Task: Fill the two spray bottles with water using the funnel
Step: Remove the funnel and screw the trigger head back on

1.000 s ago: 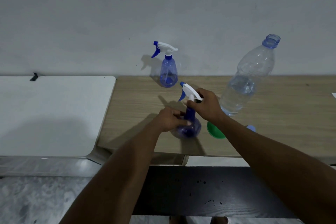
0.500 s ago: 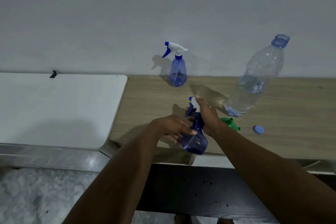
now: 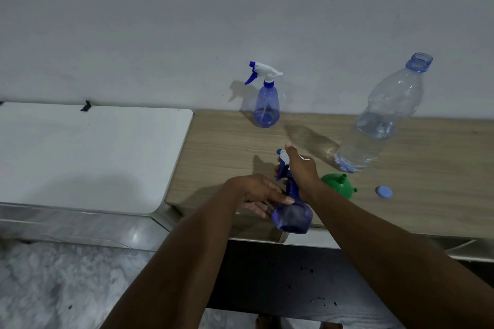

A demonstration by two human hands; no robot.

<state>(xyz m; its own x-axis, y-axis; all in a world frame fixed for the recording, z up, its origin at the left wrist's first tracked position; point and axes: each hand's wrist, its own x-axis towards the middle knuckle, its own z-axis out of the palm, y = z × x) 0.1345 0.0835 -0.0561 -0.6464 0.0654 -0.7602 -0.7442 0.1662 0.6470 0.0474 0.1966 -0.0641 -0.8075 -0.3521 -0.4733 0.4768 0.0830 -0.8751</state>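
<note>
Here, near spray bottle (image 3: 292, 215), tilted, left of and nearer than uncapped water bottle (image 3: 385, 120). Right hand (image 3: 300, 171) curled round trigger head; left hand (image 3: 258, 192) fingers straight against body. Risk: loose left support, body slips, drops. Funnel (image 3: 339, 185) just before water bottle; forearm sweep could topple either.

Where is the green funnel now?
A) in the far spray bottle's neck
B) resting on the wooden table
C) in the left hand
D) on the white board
B: the funnel rests on the wooden table, left of the loose blue cap.
</note>
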